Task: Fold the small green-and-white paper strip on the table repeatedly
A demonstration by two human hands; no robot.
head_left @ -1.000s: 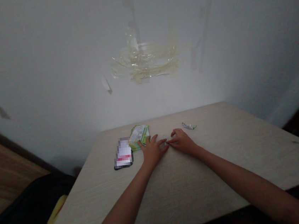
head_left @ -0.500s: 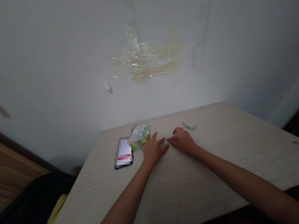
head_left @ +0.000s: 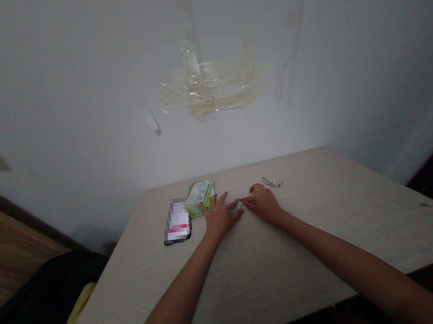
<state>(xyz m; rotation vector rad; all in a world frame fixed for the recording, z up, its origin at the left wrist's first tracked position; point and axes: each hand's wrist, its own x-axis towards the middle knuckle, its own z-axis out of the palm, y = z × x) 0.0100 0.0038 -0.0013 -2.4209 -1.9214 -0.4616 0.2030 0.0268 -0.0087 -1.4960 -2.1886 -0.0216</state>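
Note:
A small pale, crinkled piece, perhaps a wrapper, lies on the table between my hands; it is too small to name surely. My left hand rests low on the table, thumb and index finger on either side of the piece, the other fingers spread. Those fingers reach the edge of a green and white packet. From the right, my right hand meets the piece with thumb and index finger close together and the other fingers curled. Whether it pinches the piece is hard to see.
Left of the packet lies a phone-like dark-edged object with a blurred face. A twisted green and white wrapper scrap sits behind my right hand. The pale wooden table meets a wall with old tape. Dark cloth is at left.
The whole view has shifted slightly. My hands stay around the small piece, with only tiny finger movement; the packet and the scrap keep their places on the table.

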